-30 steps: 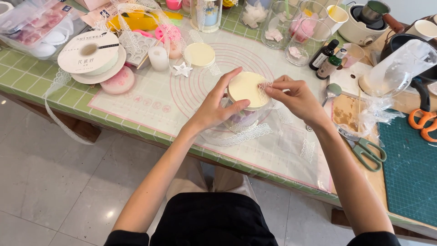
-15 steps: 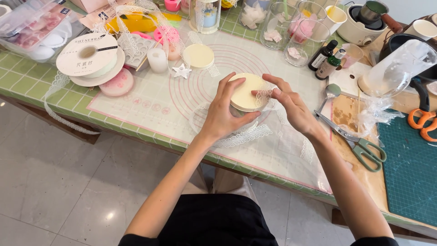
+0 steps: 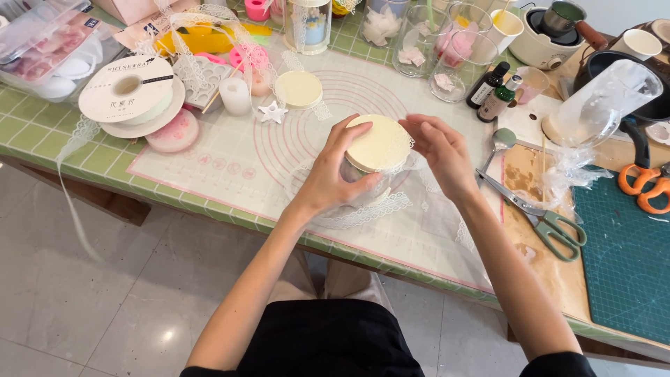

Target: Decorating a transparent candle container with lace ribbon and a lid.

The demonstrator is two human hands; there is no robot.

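My left hand grips the side of a glass jar with a pale yellow round lid, tilted on the pink-ringed silicone mat. White lace ribbon trails around the jar's base and over the mat. My right hand is at the lid's right edge, fingers spread and bent, touching or nearly touching the lace there; I cannot tell whether it pinches anything.
A ribbon spool, white candle, star shape and second round lid lie to the left. Dropper bottles, glass jars, green-handled scissors and a cutting mat sit to the right.
The jar has been tipped and turned slightly. My right hand slid from the top of the lid to its right edge; my left hand stays wrapped on the jar.
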